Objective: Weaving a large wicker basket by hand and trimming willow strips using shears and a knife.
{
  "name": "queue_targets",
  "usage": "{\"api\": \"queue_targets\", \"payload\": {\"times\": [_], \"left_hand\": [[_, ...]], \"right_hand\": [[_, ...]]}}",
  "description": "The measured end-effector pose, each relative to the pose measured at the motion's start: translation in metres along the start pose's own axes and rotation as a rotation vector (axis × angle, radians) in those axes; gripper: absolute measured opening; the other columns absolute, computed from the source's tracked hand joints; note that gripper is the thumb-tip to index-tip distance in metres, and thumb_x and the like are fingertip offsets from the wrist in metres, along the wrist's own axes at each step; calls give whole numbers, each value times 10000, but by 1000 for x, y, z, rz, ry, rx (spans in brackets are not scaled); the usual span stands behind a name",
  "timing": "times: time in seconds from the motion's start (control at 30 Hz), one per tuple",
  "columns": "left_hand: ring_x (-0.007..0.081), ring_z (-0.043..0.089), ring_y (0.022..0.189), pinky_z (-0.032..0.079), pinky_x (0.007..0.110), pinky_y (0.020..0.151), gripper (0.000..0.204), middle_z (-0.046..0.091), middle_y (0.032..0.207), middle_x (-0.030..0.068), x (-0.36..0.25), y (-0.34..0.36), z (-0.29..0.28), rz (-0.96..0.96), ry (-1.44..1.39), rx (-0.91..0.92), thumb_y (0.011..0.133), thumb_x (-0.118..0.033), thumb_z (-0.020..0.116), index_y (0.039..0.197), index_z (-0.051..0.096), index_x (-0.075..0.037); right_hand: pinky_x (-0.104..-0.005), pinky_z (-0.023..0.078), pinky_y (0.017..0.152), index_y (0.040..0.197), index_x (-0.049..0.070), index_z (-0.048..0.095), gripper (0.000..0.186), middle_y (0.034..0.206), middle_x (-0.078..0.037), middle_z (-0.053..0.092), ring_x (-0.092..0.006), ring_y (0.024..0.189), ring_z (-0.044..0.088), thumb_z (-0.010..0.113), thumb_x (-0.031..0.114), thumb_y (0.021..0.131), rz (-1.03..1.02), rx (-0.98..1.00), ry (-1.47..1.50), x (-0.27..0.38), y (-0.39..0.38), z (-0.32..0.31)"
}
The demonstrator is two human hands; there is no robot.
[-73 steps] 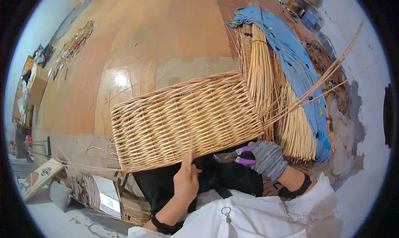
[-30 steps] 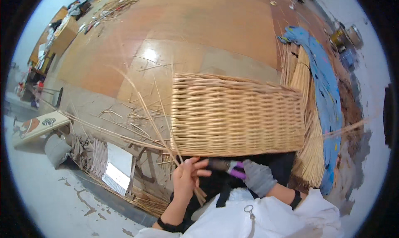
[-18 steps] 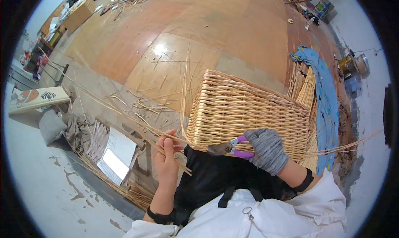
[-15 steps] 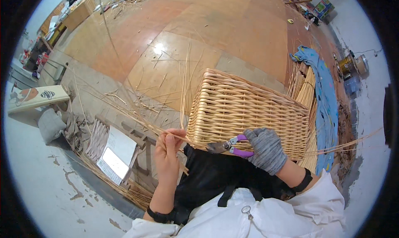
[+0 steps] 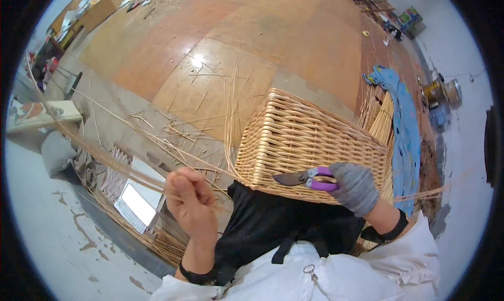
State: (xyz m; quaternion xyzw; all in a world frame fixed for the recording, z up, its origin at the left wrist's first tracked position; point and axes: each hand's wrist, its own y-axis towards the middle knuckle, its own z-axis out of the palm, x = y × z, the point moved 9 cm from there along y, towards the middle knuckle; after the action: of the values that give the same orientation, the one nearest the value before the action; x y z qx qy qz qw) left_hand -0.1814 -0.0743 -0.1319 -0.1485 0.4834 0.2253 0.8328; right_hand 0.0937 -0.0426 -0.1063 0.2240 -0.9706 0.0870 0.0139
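Observation:
A woven wicker basket (image 5: 317, 143) rests tilted on its side on my black-covered lap, its wall facing up. My right hand (image 5: 355, 189), in a grey knit glove, is closed round the purple-handled pruning shears (image 5: 321, 179). Their dark blades lie over the basket's near wall, pointing left, with the handles drawn together. Off the basket's left corner, my bare left hand (image 5: 190, 201) pinches some wicker strands (image 5: 118, 167), which run up to the left and are smeared by motion. Other long wicker strands (image 5: 229, 127) stick out from that corner.
Wicker offcuts (image 5: 184, 127) litter the floor boards. A phone (image 5: 135, 205) lies on papers at my left, near a wall. To the right, a blue cloth (image 5: 407, 143) partly covers a wicker bundle (image 5: 382, 125). A pale box-like object (image 5: 44, 116) stands far left.
My left hand has moved left and down, away from the basket corner, with strands in its fingers. The shears' handles have closed and shifted slightly right. The basket has turned slightly.

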Motion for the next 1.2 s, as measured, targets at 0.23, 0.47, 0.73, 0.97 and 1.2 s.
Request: {"api": "queue_targets", "payload": {"times": [0.23, 0.47, 0.73, 0.97, 1.2], "left_hand": [[57, 395, 458, 339, 188, 401, 255, 443, 605, -12, 77, -19, -38, -378, 123, 83, 908, -281, 437, 922, 490, -32], [184, 610, 704, 516, 281, 654, 253, 594, 767, 93, 104, -12, 1, -530, -228, 64, 908, -255, 429, 950, 498, -15], [144, 598, 713, 508, 279, 662, 222, 577, 754, 60, 73, -14, 33, -299, 46, 313, 915, -204, 418, 933, 530, -13], [103, 443, 617, 372, 243, 596, 243, 466, 660, 7, -25, 15, -76, 122, 396, -84, 902, -222, 443, 833, 519, -2], [34, 296, 462, 243, 202, 385, 320, 329, 555, -49, -111, -99, -386, 222, 435, -847, 910, -302, 417, 663, 382, -102]], "right_hand": [[-397, 426, 525, 1191, 153, 478, 480, 721, -100, 550, -277, 587, 547, 596, 258, 738, -180, -104, -45, 21, 21, -18], [-384, 415, 513, 1062, 208, 569, 355, 649, -94, 523, -249, 593, 555, 532, 407, 770, -373, 234, -350, 80, 54, -42], [-392, 434, 624, 896, 125, 546, 207, 723, -63, 584, -244, 735, 603, 486, 299, 800, -392, 554, -978, 119, 69, -33], [-344, 468, 498, 792, 79, 541, 131, 623, -102, 570, -253, 588, 602, 579, 171, 706, -496, 345, -499, 90, 43, -38], [-323, 479, 706, 1035, -1, 509, 403, 837, -123, 565, -270, 785, 591, 646, 30, 657, -171, -136, 306, -14, -13, -26]]}}
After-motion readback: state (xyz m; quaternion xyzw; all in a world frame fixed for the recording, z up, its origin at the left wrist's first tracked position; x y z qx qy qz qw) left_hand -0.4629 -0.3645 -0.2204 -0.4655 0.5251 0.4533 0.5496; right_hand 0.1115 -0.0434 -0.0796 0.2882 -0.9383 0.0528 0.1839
